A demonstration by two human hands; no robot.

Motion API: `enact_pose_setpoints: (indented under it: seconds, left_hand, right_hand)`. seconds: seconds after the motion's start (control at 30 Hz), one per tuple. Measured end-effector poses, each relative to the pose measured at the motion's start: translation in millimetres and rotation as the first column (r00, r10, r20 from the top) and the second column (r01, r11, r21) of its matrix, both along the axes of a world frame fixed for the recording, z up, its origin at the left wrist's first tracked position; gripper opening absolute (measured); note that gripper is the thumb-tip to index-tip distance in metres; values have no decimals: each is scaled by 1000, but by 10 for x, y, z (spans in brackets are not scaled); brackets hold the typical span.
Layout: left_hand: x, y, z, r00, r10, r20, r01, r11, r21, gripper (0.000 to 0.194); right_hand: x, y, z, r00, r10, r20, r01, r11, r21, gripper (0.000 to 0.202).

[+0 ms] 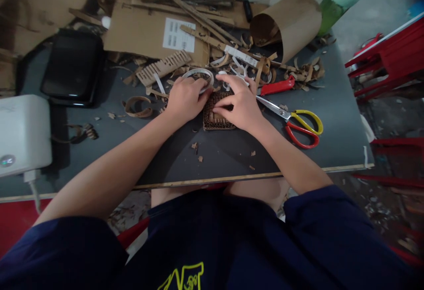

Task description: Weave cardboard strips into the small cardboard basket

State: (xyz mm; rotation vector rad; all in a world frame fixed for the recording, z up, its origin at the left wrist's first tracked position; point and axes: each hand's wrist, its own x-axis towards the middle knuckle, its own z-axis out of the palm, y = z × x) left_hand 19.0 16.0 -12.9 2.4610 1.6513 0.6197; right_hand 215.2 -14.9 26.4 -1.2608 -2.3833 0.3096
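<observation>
A small square piece of layered corrugated cardboard (pixel 218 125), like a shallow box with a hollow middle, lies on the dark table in front of me. The thumb and a finger of my right hand (pixel 243 104) come close together on its inner part, while another finger stretches beyond its far edge. What sits between those fingertips is hard to see. My left hand (pixel 187 98) is curled at the near side of a white roll of tape (pixel 198 72), its fingers on the ring and its thumb beside the cardboard square. Scissors (pixel 285 114) with yellow and red handles lie right of my right hand.
A red-handled cutter (pixel 277 86) lies behind the scissors. Cardboard sheets (pixel 132 29), strips and scraps crowd the back, with a rolled cardboard tube (pixel 300 25) and green bottle (pixel 341 1). At left are a black case (pixel 73 67) and a white device (pixel 24 135) with a cable.
</observation>
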Motion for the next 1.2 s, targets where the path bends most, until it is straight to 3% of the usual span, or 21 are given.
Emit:
enact_pose_setpoints:
  seconds: [0.27,0.4,0.6,0.87,1.2]
  left_hand:
    - [-10,4,-21,999,-24,28,23,999,28,36]
    - [-17,9,-42,999,-22,32,20,999,45,31]
    - [11,-12,37,999,-5,-36,4,1000,-19,37]
    - [6,-11,23,999,-20,26,20,1000,-8,37]
    - [46,-52,157,999,8,-50,-14,992,-126,40]
  right_hand:
    - [-33,19,-67,997,-68,-24,66,995,-68,3]
    - [-13,11,-28,999,-41,-24,40,999,-28,25]
    - [-11,-2,-29,1000,-24,-3,24,999,-25,8]
    - [-65,-5,-73,999,-50,-4,50,993,-104,15]
    - [34,49,-89,993,-60,-97,60,998,-4,10]
